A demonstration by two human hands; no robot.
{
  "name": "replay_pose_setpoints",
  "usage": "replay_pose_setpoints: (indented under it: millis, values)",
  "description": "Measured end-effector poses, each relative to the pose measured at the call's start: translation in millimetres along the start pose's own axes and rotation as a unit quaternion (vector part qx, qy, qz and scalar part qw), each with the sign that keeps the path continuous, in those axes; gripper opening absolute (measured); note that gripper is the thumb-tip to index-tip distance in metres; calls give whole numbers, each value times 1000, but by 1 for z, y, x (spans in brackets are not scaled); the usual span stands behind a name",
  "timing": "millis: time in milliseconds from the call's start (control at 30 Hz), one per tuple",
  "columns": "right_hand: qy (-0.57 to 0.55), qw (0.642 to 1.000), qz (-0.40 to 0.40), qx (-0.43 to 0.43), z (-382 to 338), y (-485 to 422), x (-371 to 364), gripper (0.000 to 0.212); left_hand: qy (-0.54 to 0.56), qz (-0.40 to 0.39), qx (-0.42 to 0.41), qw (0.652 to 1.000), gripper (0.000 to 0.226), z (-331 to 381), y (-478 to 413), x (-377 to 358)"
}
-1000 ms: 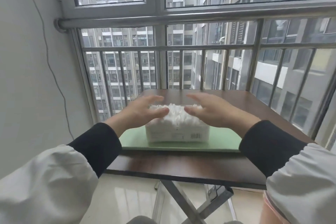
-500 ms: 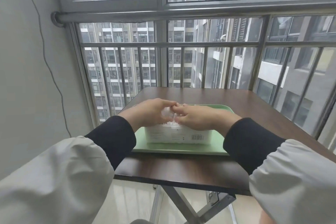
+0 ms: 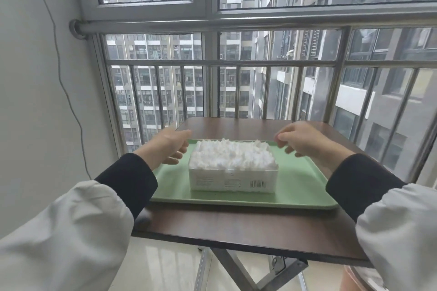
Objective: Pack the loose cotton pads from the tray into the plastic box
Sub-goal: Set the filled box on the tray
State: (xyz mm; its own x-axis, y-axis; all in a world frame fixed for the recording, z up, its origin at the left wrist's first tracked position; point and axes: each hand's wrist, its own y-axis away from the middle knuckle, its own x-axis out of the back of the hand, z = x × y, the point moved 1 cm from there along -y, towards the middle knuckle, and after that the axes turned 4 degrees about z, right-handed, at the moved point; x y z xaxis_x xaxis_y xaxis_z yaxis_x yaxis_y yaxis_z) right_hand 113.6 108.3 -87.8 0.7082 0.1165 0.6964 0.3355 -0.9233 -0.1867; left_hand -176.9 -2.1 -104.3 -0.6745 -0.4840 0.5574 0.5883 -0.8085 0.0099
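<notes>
I'm hovering my left hand and right hand, both loose and empty, either side of the plastic box, which is sitting mid-worktop on the green tray. The cotton pads are heaping over its rim. They look fluffy and featherlight, so I'm guessing gentle pressing from the top. The window railing is standing past the far edge, not really in the way.

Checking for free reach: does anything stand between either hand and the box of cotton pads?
Nothing visible does. The left hand hovers left of the box, the right hand right of it, with only bare green tray between. The cotton pads heap above the rim, uncovered.
</notes>
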Motion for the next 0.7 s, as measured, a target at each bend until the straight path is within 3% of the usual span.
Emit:
replay_pose_setpoints:
  millis: [167,300,533,700]
  values:
    - [-9,997,-59,-42,7,-2,-20,25,36,-38,56,997,31,2,-3,-13]
    - [-86,994,-47,-40,15,-2,-28,18,76,-49,14,996,27,-6,-9,-17]
    - [-191,981,1,14,22,2,-27,28,165,-36,-60,984,20,-13,-6,-16]
    - [-199,979,-13,42,23,10,-22,33,233,-51,-99,966,25,-15,10,-16]
